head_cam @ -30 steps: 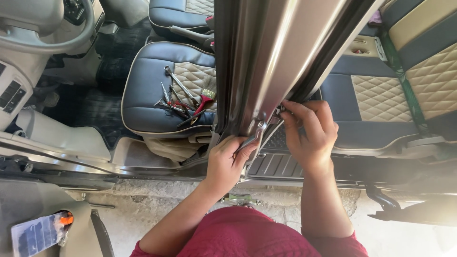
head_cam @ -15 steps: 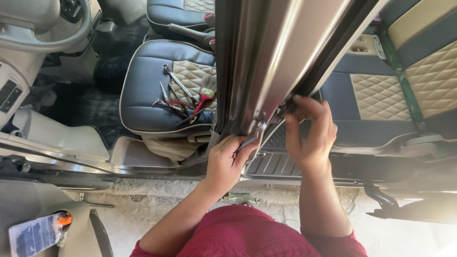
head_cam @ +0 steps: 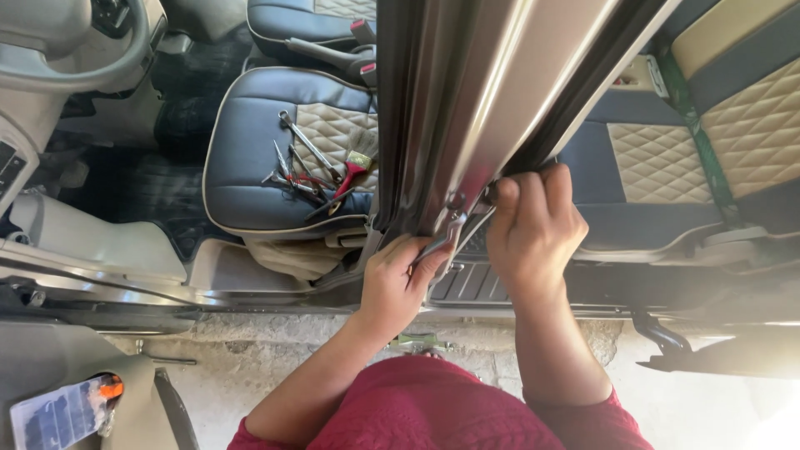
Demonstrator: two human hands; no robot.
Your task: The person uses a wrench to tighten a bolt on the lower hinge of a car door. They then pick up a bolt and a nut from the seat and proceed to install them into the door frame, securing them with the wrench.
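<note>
The left hand grasps a slim metal tool whose long axis runs diagonally from its fingers up-right toward the door pillar. Just right of the tool tip, the right hand is clenched on the pillar's black rubber seal.

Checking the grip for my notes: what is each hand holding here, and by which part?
The left hand grips a slim silver metal tool by its lower end. The right hand is closed at the grey metal door pillar's lower edge; what it holds is hidden.
</note>
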